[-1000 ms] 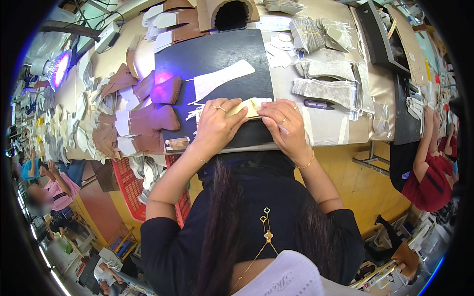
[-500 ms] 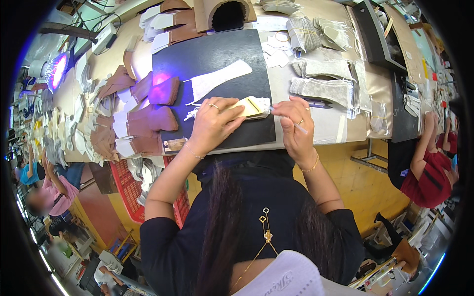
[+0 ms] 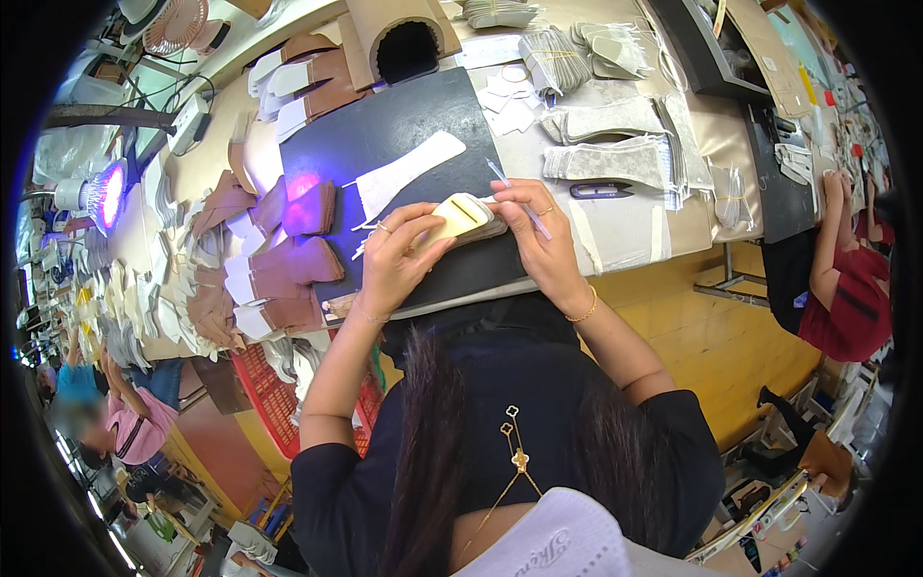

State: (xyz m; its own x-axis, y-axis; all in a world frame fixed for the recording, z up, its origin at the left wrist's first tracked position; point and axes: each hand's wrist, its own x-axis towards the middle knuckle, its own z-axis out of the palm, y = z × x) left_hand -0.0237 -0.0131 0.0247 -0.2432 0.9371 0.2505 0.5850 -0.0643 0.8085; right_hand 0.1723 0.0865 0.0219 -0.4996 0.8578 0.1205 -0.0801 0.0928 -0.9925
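Observation:
My left hand (image 3: 396, 258) is closed around a small stack of pale, layered pieces, with a yellow slotted template (image 3: 458, 218) lying on top. The stack is tilted a little above the black mat (image 3: 409, 111). In my right hand (image 3: 546, 240) a slim, translucent pen-like stick (image 3: 519, 198) slants between the fingers. The right thumb and fingertips are at the stack's right edge, seemingly touching it. Beyond my hands, a long white piece (image 3: 411, 175) with thin strips at its end lies flat on the mat.
Brown and white pieces (image 3: 288, 264) are piled left of the mat, near a glowing purple lamp (image 3: 112, 192). Thread snips (image 3: 602, 190) and grey-patterned stacks (image 3: 608, 162) lie to the right. A hollow brown block (image 3: 409, 43) stands behind. Below the table is a red basket (image 3: 264, 399).
My right hand has come in to the stack's edge, and the stick in it now stands more steeply. The left hand keeps its grip on the stack. The whole view has turned slightly.

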